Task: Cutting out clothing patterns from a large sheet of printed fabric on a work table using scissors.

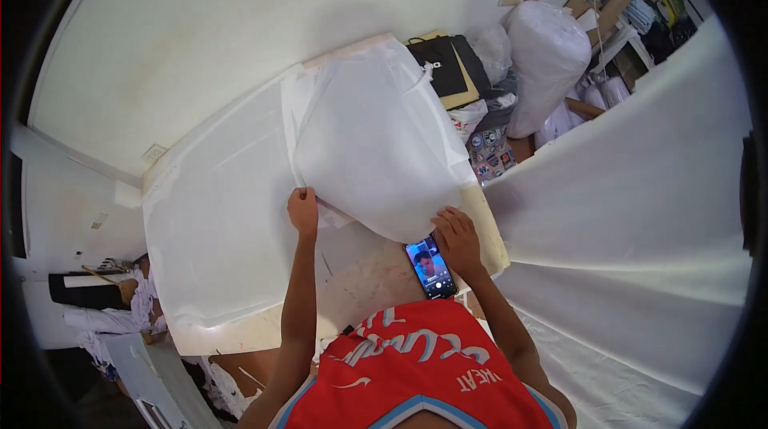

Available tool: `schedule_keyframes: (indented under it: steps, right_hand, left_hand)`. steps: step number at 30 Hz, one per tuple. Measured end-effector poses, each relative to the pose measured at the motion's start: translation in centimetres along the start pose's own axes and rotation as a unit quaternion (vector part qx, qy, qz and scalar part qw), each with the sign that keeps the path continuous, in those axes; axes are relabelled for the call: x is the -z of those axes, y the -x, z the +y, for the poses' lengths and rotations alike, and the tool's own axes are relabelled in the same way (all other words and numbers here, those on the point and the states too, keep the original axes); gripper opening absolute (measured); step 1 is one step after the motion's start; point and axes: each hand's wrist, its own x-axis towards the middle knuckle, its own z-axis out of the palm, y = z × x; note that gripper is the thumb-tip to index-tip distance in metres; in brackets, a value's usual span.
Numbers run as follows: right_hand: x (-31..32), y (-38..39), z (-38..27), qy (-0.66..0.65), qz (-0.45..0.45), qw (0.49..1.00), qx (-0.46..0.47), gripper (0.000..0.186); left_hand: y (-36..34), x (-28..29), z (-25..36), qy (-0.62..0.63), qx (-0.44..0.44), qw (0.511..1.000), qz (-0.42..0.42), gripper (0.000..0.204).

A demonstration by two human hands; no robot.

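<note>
A large, thin white sheet (376,141) lies over the right part of the table, its near edge bowed up and curving between my hands. My left hand (302,210) is closed in a pinch on the sheet's left edge. At its near right edge, my right hand (458,239) has its fingers bent over the sheet; the thumb is hidden. Just below that hand rests a phone (430,266) with its screen lit, showing a person. Another white sheet (220,197) spreads flat over the table's left part.
The pale tabletop (368,269) shows along the near side. Black and tan folders (440,69), a big stuffed white bag (548,61) and other bags crowd the far right. White cloth (624,189) hangs on the right. A grey cabinet (152,373) stands at the lower left.
</note>
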Motion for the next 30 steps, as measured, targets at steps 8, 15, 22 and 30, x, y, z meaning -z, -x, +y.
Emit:
schedule_keyframes:
  steps: [8, 15, 22, 30]
  right_hand:
    - [-4.2, -12.4, 5.4, -0.051, -0.028, 0.997, -0.043, 0.049]
    - [-12.7, -23.7, 13.4, 0.099, -0.152, 0.981, -0.072, 0.059]
    - [-11.5, -24.7, 17.0, 0.127, -0.141, 0.976, -0.105, 0.055]
    - [-12.4, -25.1, 17.6, 0.201, 0.011, 0.95, -0.237, 0.06]
  left_hand:
    - [1.3, -2.5, 5.0, -0.213, -0.397, 0.885, 0.113, 0.056]
    - [0.2, -5.9, 5.3, -0.359, -0.403, 0.841, -0.042, 0.065]
    - [-0.3, -5.5, 5.3, -0.361, -0.414, 0.833, -0.056, 0.066]
    - [-0.6, -6.1, 6.8, -0.3, -0.427, 0.851, -0.056, 0.056]
